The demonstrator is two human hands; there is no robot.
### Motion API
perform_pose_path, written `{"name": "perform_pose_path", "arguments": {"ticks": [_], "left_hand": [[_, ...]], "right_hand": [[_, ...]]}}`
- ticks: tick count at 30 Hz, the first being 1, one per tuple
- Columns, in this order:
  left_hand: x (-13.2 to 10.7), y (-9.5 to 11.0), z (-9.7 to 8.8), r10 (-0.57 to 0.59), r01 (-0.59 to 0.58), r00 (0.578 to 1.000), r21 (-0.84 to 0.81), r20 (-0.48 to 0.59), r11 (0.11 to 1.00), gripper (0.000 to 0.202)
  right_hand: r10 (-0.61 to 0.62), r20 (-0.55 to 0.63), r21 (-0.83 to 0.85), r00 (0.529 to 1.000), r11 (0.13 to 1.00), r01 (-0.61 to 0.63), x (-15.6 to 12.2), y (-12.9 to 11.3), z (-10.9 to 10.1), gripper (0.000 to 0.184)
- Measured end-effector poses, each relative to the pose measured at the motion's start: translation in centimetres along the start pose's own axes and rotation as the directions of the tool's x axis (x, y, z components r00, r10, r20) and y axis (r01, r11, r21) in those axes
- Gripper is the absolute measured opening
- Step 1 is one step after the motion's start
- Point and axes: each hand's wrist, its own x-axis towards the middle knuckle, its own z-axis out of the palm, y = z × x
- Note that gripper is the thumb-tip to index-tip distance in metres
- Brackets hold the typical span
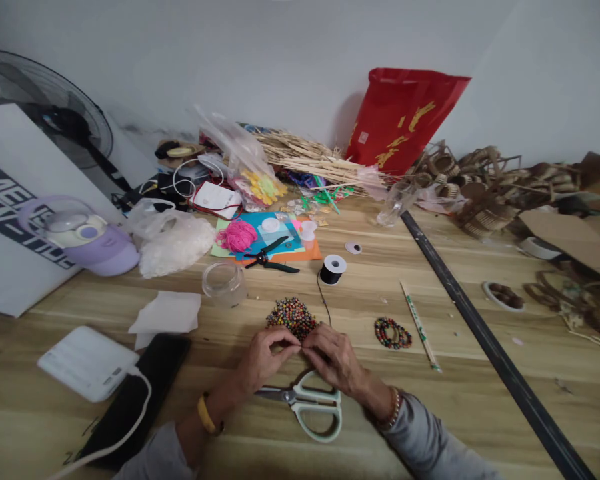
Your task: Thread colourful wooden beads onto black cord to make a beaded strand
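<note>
My left hand and my right hand meet fingertip to fingertip, both in a pinch. A thin black cord runs from a white spool down to my right hand. What the left fingertips pinch is too small to tell. Just beyond the fingers lies a heap of multicoloured beads. Scissors with pale handles rest under my hands, blades pointing left. A coiled string of similar beads lies to the right.
A clear jar, black-handled pliers and pink yarn stand or lie beyond my left hand. A white power bank sits by a black phone. A dark metal strip crosses the table at right, beside a wrapped stick.
</note>
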Motion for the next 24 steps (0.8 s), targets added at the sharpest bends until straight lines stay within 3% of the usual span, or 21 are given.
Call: {"name": "perform_pose_path", "arguments": {"ticks": [13,24], "left_hand": [[-0.1,-0.3,0.0,0.002,-0.001,1.000,0.061,-0.019,0.998,0.011],[0.2,0.0,-1.1,-0.077,0.084,0.992,0.074,-0.102,0.994,0.013]], "right_hand": [[0.004,0.008,-0.035,1.000,0.999,-0.004,0.1,-0.1,-0.1,0.014],[0.084,-0.006,-0.035,0.996,0.996,-0.084,-0.2,0.3,-0.2,0.015]]}}
